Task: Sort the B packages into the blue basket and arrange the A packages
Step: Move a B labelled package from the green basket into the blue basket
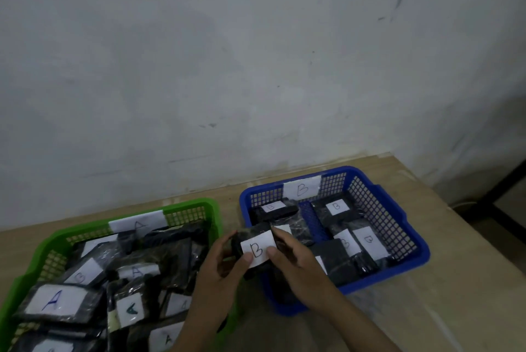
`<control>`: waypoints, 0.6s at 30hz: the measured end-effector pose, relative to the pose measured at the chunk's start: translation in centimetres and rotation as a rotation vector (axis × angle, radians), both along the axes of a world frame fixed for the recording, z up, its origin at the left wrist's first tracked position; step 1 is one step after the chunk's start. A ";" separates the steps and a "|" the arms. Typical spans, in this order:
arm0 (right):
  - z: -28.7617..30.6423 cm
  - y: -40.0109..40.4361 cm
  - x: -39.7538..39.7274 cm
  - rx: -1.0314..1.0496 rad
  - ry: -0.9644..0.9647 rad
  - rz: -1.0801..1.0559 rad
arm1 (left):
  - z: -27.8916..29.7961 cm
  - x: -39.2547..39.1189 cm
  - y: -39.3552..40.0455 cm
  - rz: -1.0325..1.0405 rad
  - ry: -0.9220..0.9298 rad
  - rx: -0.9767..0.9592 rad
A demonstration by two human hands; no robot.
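Black B package [256, 249] is pinched by left hand [219, 274] and right hand [296, 263] over the blue basket [392, 218], ready for dropping in.

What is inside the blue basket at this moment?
The blue basket holds several black packages with white B labels, lying flat. Both hands hold another B package over its near-left corner, hiding what lies beneath.
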State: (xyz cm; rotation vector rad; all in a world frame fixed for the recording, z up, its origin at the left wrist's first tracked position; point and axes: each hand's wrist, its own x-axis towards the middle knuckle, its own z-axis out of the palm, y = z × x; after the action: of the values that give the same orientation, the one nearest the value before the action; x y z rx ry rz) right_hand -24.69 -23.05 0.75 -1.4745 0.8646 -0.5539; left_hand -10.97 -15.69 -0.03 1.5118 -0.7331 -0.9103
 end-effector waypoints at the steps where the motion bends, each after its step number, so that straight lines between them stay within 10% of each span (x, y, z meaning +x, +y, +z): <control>1: 0.0 -0.6 -0.9 -0.005 0.012 -0.040 | -0.1 -0.6 -0.6 -0.004 0.006 -0.004; 18: -3.9 -11.2 -16.3 -0.638 0.511 -0.652 | -2.1 -8.8 -7.7 -0.186 -0.015 0.124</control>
State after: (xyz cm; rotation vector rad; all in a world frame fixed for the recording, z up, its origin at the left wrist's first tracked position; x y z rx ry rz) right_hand -40.95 -34.25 -3.13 -1.9458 1.7117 -1.0213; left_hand -19.78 -23.40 -2.15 1.5788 -0.8521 -1.1014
